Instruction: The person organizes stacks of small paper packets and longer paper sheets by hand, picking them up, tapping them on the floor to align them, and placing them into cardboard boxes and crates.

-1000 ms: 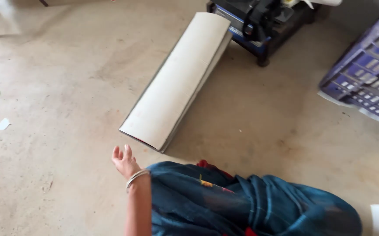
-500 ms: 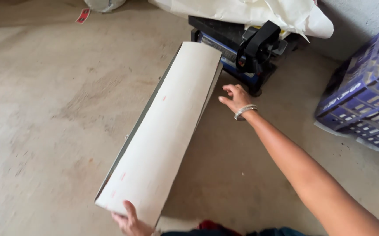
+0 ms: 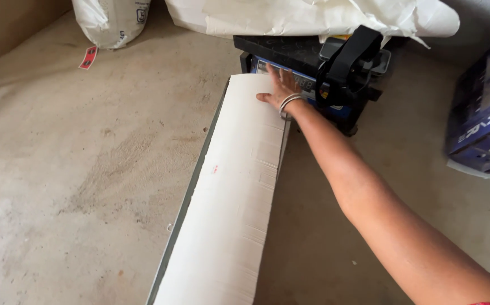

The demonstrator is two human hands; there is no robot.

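Note:
A long flat white cardboard panel (image 3: 231, 197) lies on the concrete floor, running from the bottom edge up to a black and blue machine (image 3: 312, 62). My right hand (image 3: 279, 87) reaches out to the panel's far end, palm down, fingers spread where the panel meets the machine's front. Bangles sit on that wrist. My left hand is out of view.
White sacks and crumpled white sheeting (image 3: 312, 17) lie behind the machine. A blue plastic crate (image 3: 482, 113) stands at the right. A brown cardboard box (image 3: 13, 22) sits in the top left corner, with a small red tag (image 3: 88, 57) on the floor nearby.
My right hand has moved from beside the panel's far corner onto its far end. The view has moved closer and my left hand, which held the near end, has dropped out of sight.

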